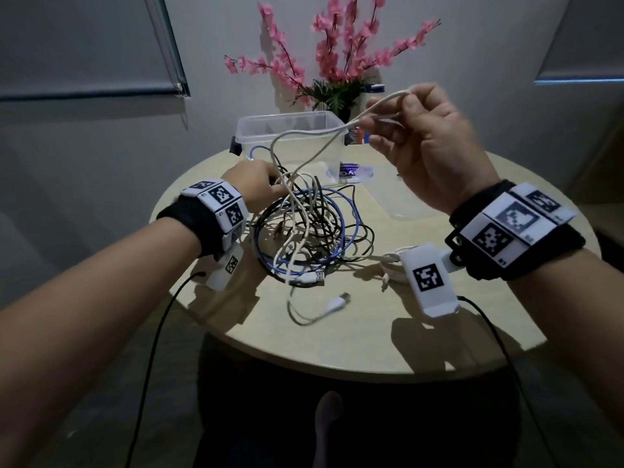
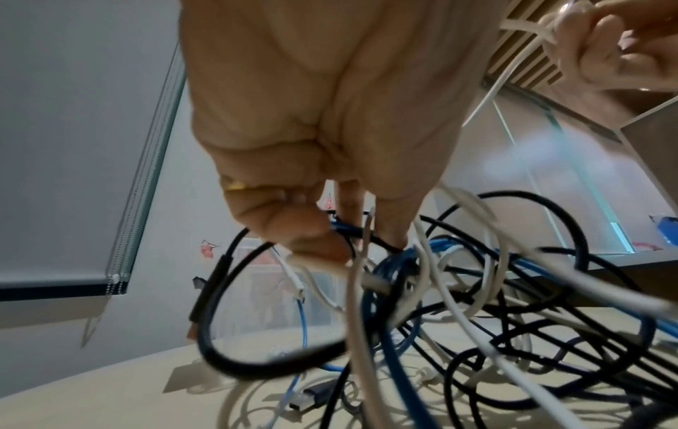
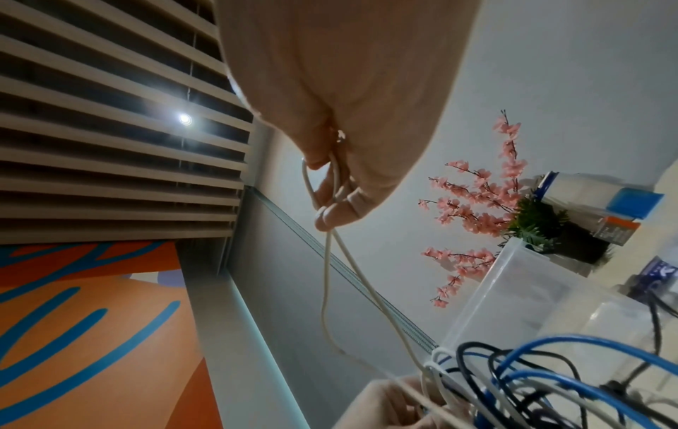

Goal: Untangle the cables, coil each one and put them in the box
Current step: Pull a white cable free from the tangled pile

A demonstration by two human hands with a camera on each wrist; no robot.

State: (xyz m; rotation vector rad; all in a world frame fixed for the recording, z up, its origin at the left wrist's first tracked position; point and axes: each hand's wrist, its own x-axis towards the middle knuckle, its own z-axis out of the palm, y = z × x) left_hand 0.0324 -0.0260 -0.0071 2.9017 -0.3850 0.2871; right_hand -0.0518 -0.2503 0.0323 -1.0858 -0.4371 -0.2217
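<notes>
A person seated at a round desk (image 1: 439,332) works at a knot of cables, w/ the job judged barely begun: nearest the body, below both wrists, two loose white plug ends (image 1: 332,304) trail out of the pile onto the wood, and a small white bundle (image 1: 393,265) lies just under the right wrist, though whether it is a finished coil cannot be told. Between the hands sits the tangle (image 1: 310,228), black, blue and white leads still looped through one another and resting on the desk. The left hand (image 1: 258,184) is down at the pile's far-left edge, fingers (image 2: 312,238) curled into the strands and pinching them, apparently pinning the mass; which lead it has is not clear from the wrist view. The right hand (image 1: 429,146) is raised well above the pile, thumb and fingertips (image 3: 330,214) pinching a doubled loop of the white cable (image 1: 324,153), whose two runs drop back to the tangle beside the left hand, so it is not yet free. Beyond the left hand's fingers stands the clear plastic box (image 1: 290,130), open-topped and, as far as its see-through walls show, w/o any cable inside; its lid (image 1: 398,201) appears to lie flat beneath the right hand. Behind the box, a pot of pink blossoms (image 1: 337,55). Left to do, by this view: approx. everything, i.e. separating each lead, coiling, boxing.
</notes>
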